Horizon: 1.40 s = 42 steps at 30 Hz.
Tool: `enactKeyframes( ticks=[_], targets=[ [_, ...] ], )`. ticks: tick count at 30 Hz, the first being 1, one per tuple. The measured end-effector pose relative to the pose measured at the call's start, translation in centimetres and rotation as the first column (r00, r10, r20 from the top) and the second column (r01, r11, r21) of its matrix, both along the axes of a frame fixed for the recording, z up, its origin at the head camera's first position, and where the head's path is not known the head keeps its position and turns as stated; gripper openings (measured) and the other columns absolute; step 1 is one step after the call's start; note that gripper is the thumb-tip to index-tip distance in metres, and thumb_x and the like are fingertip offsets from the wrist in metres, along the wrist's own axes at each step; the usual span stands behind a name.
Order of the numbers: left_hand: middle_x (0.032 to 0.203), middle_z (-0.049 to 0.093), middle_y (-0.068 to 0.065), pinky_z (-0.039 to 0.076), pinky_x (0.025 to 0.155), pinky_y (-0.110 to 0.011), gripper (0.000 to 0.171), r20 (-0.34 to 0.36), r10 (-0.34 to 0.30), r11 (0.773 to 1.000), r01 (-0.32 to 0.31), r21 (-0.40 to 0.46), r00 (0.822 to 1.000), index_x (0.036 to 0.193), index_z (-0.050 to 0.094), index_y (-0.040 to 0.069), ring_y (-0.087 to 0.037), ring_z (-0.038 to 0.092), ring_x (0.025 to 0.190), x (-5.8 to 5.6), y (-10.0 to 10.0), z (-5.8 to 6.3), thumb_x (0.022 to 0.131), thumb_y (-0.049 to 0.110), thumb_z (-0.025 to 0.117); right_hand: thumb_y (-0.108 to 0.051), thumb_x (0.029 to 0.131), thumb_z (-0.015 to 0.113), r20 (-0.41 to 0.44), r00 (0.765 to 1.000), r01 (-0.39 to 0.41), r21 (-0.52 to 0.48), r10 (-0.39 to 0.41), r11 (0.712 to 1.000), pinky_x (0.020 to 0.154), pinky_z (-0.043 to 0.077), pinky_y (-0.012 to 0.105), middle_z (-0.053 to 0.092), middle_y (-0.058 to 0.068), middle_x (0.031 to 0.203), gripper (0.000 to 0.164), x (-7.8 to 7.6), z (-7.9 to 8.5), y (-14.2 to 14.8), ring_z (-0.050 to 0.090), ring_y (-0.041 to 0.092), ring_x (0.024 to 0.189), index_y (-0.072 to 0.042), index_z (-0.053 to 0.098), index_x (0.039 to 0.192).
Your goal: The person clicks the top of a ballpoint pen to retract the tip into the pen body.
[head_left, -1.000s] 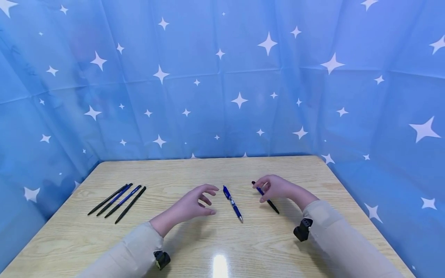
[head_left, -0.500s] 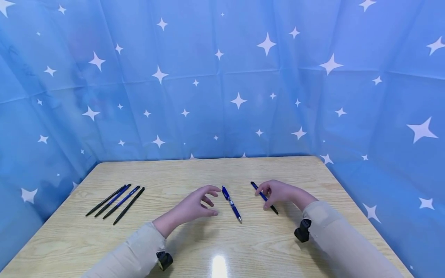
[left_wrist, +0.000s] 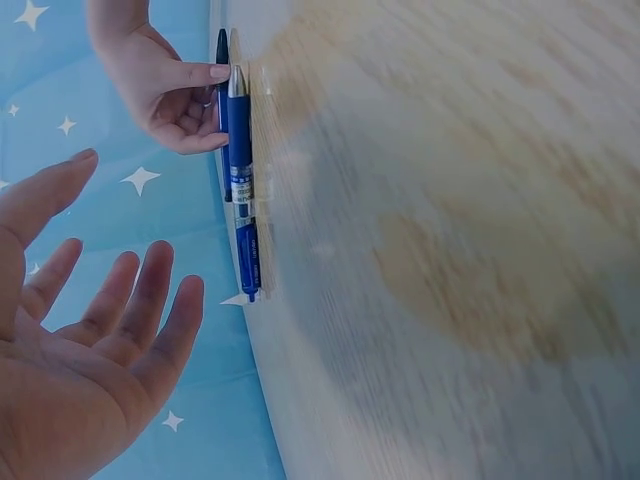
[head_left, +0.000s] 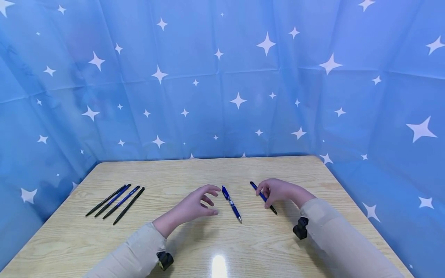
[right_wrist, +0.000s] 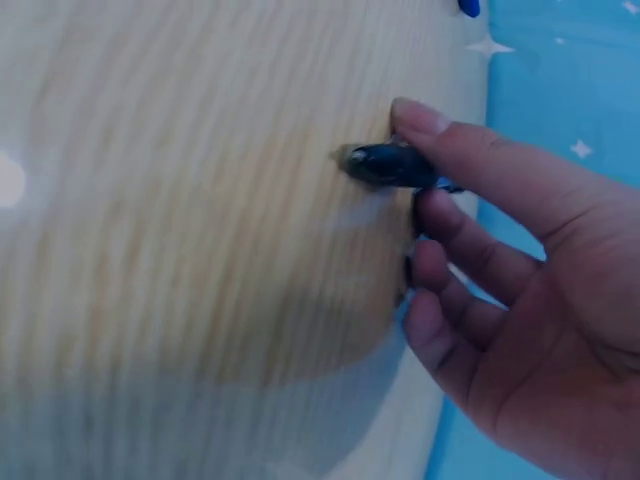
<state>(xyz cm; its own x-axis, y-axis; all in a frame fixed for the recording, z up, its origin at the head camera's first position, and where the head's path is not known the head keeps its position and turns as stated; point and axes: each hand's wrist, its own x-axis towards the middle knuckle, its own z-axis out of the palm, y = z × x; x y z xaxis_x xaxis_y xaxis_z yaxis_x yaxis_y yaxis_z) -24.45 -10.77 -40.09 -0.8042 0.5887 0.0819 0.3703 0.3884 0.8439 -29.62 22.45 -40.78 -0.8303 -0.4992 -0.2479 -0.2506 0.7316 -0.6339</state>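
Note:
In the head view my right hand pinches a slim blue pen with black ends on the right of the table. The right wrist view has that pen's dark end between thumb and forefinger, the other fingers loosely bent. My left hand hovers left of a blue click pen with a silver tip, which lies slanted mid-table. Its fingers are spread and relaxed, holding nothing. From the left wrist, the left hand appears apart from the click pen.
On the left side of the wooden table, several slim pens in black and blue lie slanted side by side. A blue curtain with white stars hangs behind the table and at both sides. Light glares at the table's front.
My right hand has come down onto the slim blue pen and closed its thumb and forefinger on it; the pen has shifted very slightly. The left hand has barely moved.

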Motion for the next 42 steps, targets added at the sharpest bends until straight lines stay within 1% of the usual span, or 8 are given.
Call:
enactKeyframes(
  ticks=[6,11,15,21,26,32,38,42],
  targets=[
    [0.129,0.053,-0.020,0.054,0.082,-0.035,0.063,-0.001,0.000,1.000,0.000,0.009,1.000,0.140,0.047,0.006,-0.030,0.062,0.102,0.1,0.0,0.2,0.084,0.005,0.076,0.004,0.076,0.080,0.068,0.996,0.048,0.060,-0.052,0.997,0.053,0.048,0.033,0.059,0.009,0.081,0.043,0.3,0.7,-0.6,0.051,0.018,0.058,-0.013,0.065,0.112],
    [0.128,0.054,-0.019,0.054,0.083,-0.035,0.061,-0.007,0.009,1.000,-0.008,0.008,1.000,0.139,0.049,0.008,-0.029,0.062,0.102,0.1,0.0,0.3,0.084,0.003,0.076,0.008,0.076,0.079,0.130,0.988,0.074,0.062,-0.081,0.995,0.059,0.055,0.037,0.058,0.012,0.089,0.045,0.2,1.1,-0.8,0.058,0.020,0.065,-0.013,0.063,0.113],
    [0.129,0.053,-0.020,0.054,0.083,-0.036,0.062,0.003,0.003,1.000,-0.003,0.014,1.000,0.139,0.048,0.008,-0.031,0.062,0.103,0.1,0.1,0.4,0.084,0.004,0.077,0.010,0.076,0.078,0.190,0.977,0.094,0.040,-0.100,0.995,0.061,0.056,0.037,0.058,0.013,0.094,0.048,0.2,1.2,-0.6,0.060,0.021,0.066,-0.014,0.062,0.114],
    [0.129,0.054,-0.019,0.054,0.083,-0.035,0.062,-0.005,0.011,1.000,-0.011,-0.005,1.000,0.139,0.049,0.009,-0.030,0.062,0.103,0.0,0.1,0.7,0.084,0.006,0.077,0.014,0.079,0.072,0.230,0.969,0.107,-0.039,-0.095,0.993,0.057,0.052,0.036,0.057,0.014,0.097,0.050,0.4,1.9,-0.7,0.054,0.020,0.064,-0.014,0.060,0.119],
    [0.127,0.055,-0.012,0.054,0.083,-0.035,0.062,-0.036,0.044,0.999,-0.044,-0.004,0.998,0.138,0.050,0.014,-0.028,0.062,0.103,-0.5,0.0,1.7,0.084,0.008,0.078,0.014,0.081,0.070,0.183,0.982,0.062,-0.114,-0.041,0.992,0.064,0.056,0.041,0.057,0.014,0.101,0.051,0.8,3.4,-2.0,0.062,0.026,0.074,-0.012,0.058,0.123],
    [0.127,0.056,-0.009,0.054,0.085,-0.037,0.062,-0.072,0.072,0.997,-0.072,0.003,0.995,0.139,0.050,0.016,-0.026,0.062,0.103,-1.1,0.2,3.5,0.084,0.011,0.078,0.013,0.082,0.068,0.122,0.992,0.009,-0.208,0.017,0.978,0.069,0.057,0.042,0.058,0.018,0.107,0.049,1.4,4.7,-3.3,0.067,0.034,0.088,-0.016,0.059,0.120],
    [0.124,0.057,-0.007,0.053,0.088,-0.041,0.068,-0.127,0.113,0.994,-0.110,0.024,0.985,0.142,0.046,0.018,-0.021,0.062,0.102,-1.3,0.9,4.7,0.083,0.011,0.079,0.009,0.082,0.071,0.065,0.996,-0.040,-0.302,0.062,0.953,0.071,0.057,0.048,0.058,0.018,0.109,0.047,2.1,5.6,-4.3,0.066,0.033,0.090,-0.016,0.059,0.120],
    [0.123,0.058,-0.006,0.052,0.089,-0.043,0.071,-0.152,0.136,0.991,-0.133,0.033,0.979,0.144,0.043,0.020,-0.023,0.061,0.105,-1.4,1.5,5.0,0.083,0.012,0.079,0.006,0.083,0.072,0.034,0.997,-0.050,-0.347,0.066,0.936,0.071,0.057,0.045,0.058,0.017,0.110,0.045,2.6,6.0,-5.0,0.065,0.028,0.091,-0.015,0.058,0.120]
  ],
)
